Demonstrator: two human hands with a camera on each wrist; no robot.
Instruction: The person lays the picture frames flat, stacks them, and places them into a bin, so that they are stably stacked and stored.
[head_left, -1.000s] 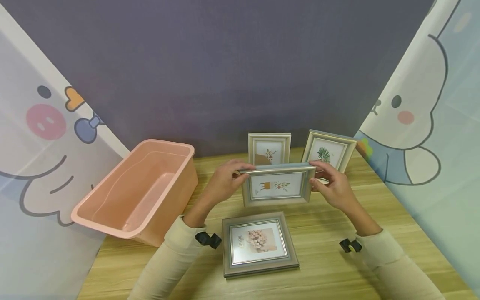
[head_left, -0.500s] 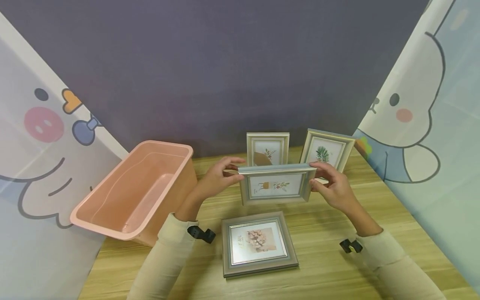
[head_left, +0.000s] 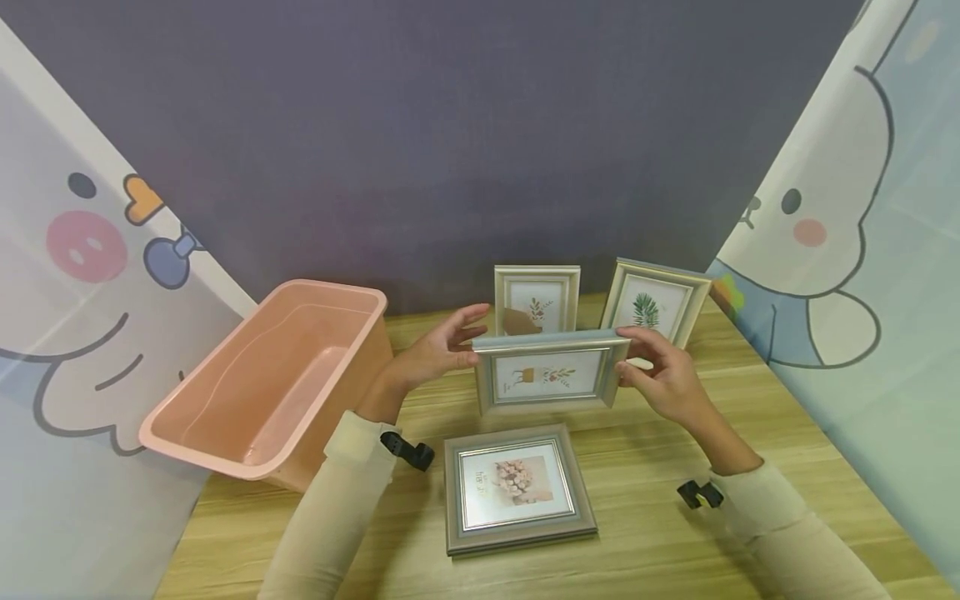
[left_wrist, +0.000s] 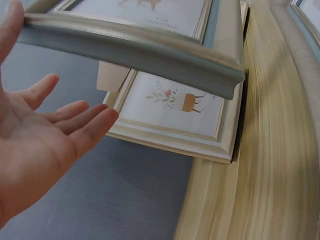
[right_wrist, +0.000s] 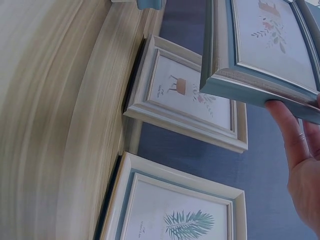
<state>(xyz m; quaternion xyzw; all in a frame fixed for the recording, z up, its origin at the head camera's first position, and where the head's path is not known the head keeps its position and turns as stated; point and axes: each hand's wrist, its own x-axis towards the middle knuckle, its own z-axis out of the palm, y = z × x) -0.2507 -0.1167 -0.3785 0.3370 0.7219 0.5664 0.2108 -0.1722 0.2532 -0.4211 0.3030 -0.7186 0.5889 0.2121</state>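
Note:
A silver-grey picture frame [head_left: 551, 375], turned sideways with a potted-plant print in it, stands nearly upright in the middle of the head view. My right hand [head_left: 667, 379] pinches its right end, a fingertip on the top edge; the right wrist view shows the fingers [right_wrist: 287, 122] against the blue-grey edge. At the other end my left hand [head_left: 431, 350] is spread, its thumb close to the upper corner. Its palm and extended fingers [left_wrist: 90, 127] show in the left wrist view. A larger frame [head_left: 465, 537] with a flower print lies flat in front.
Behind the pinched frame stand a cream frame [head_left: 537, 273] with a potted-plant print and, angled at the right, another frame [head_left: 699, 304] with a green leaf print. A pink plastic tub [head_left: 266, 471] sits on the left of the wooden table [head_left: 637, 533]. A dark wall rises behind.
The left hand has drawn back to the left and let go of the frame, its fingers opening out. The frame has shifted slightly left, still pinched by the right hand.

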